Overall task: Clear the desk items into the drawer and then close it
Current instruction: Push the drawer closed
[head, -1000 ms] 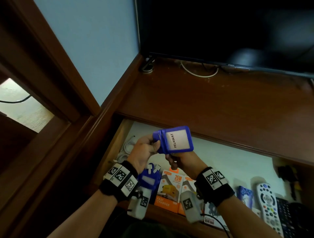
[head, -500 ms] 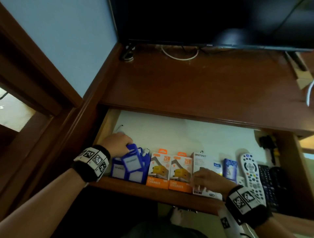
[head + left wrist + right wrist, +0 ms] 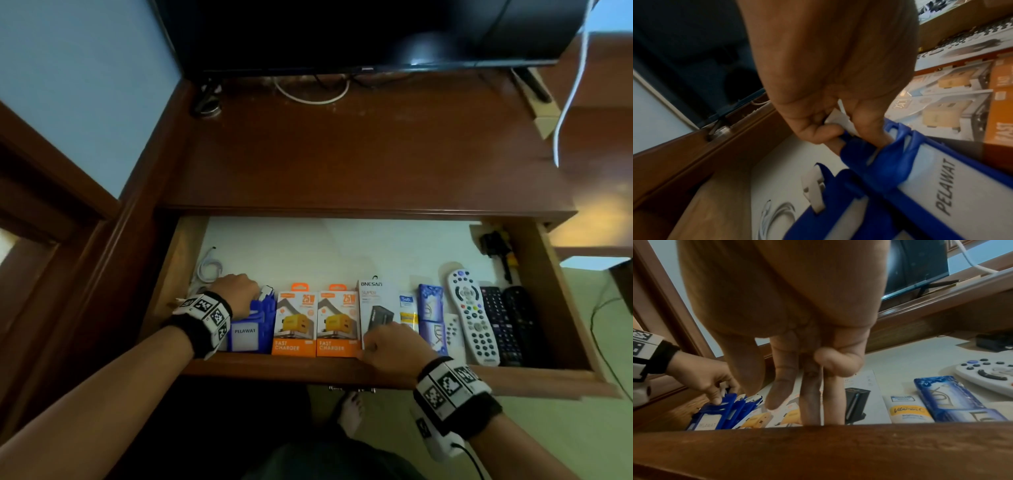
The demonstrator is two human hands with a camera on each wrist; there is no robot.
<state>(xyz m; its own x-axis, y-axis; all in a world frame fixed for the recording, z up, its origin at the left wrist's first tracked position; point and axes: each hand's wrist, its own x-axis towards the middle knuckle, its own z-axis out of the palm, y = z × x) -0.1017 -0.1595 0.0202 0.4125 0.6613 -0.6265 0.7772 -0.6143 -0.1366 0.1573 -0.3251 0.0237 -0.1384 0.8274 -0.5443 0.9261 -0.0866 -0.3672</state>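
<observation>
Home room: television (image 3: 359,31) on wooden desk (image 3: 342,154), remotes (image 3: 472,322) in drawer (image 3: 342,371).

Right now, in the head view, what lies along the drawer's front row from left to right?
Left hand → blue badge holders → two orange charger boxes → white Onesan box → Safi tube → Lux soap → white remote → black remotes.

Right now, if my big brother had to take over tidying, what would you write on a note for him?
Left hand: pinching the tops of the blue badge holders at the drawer's left end.
Right hand: fingers straight, resting on the white Onesan box, gripping nothing.
Already in the open drawer: two orange charger boxes, Lux soap, white remote.
Done: the desk top shows no loose items.
Left: let go, pull both hands out, push the drawer shut.
</observation>
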